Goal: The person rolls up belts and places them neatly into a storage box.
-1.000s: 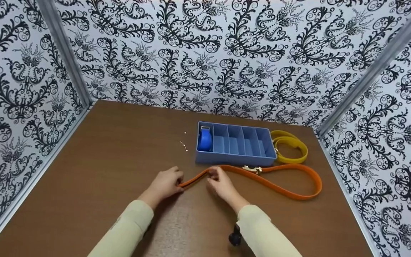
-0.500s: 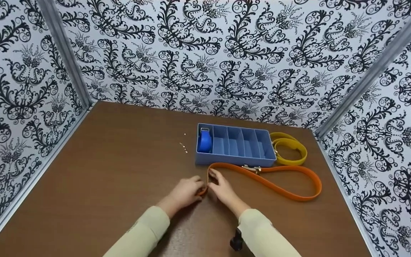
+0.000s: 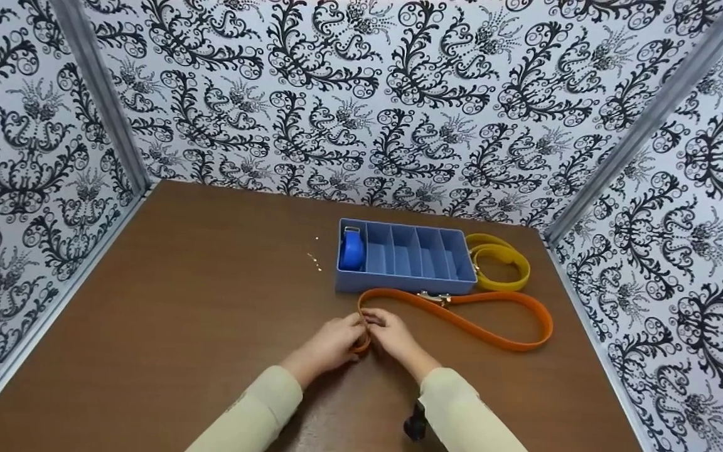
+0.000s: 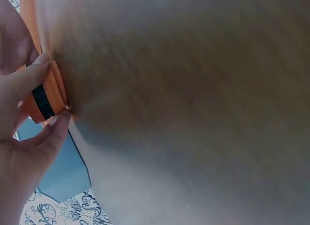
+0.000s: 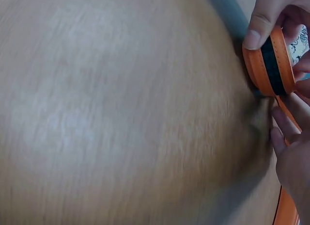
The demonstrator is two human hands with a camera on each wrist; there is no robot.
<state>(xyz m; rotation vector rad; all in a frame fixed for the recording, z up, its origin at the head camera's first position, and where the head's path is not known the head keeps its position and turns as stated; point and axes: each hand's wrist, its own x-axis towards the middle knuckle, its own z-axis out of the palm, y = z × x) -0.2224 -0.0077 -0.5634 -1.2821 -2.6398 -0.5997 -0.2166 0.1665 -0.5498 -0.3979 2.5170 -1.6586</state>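
Note:
An orange leash (image 3: 481,333) with black lining on one face lies on the table, its metal snap hook (image 3: 435,299) near the tray's front side. My left hand (image 3: 334,342) pinches a small coil rolled from the leash's end; in the left wrist view the coil (image 4: 47,96) sits between thumb and fingertips. Close beside it, my right hand (image 3: 394,336) holds the strap where it runs into the coil. In the right wrist view, its fingers (image 5: 286,125) lie along the strap just below the coil (image 5: 272,65). Part of the strap is hidden by both hands.
Behind the hands stands a blue divided tray (image 3: 405,282); a rolled blue strap (image 3: 353,251) with a buckle fills its left compartment. A coiled yellow strap (image 3: 521,276) lies right of the tray. Small bright specks (image 3: 315,258) dot the table left of it. Patterned walls enclose the table.
My left hand has moved right and rolled the leash's end into a coil, meeting the right hand. The stretch between the hands has shortened. Tray and yellow strap stay put.

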